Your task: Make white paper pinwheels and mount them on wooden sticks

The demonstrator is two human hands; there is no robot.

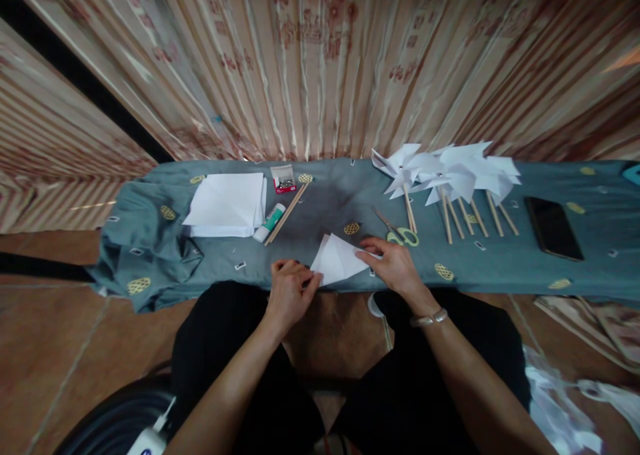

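Note:
A folded white paper sheet (337, 258) lies near the front edge of a low table covered with a teal cloth (500, 268). My left hand (290, 291) pinches the paper's left corner, fingers closed on it. My right hand (393, 263) presses down on the paper's right side with curled fingers. Green-handled scissors (400, 231) lie just beyond my right hand.
A stack of white sheets (227, 203) lies at the left, with a glue stick (269, 222), a wooden stick (286, 213) and a small box of pins (284, 179) beside it. Several paper pinwheels (450, 171) on sticks lie at the right, then a black phone (553, 227). A patterned curtain (320, 61) hangs behind.

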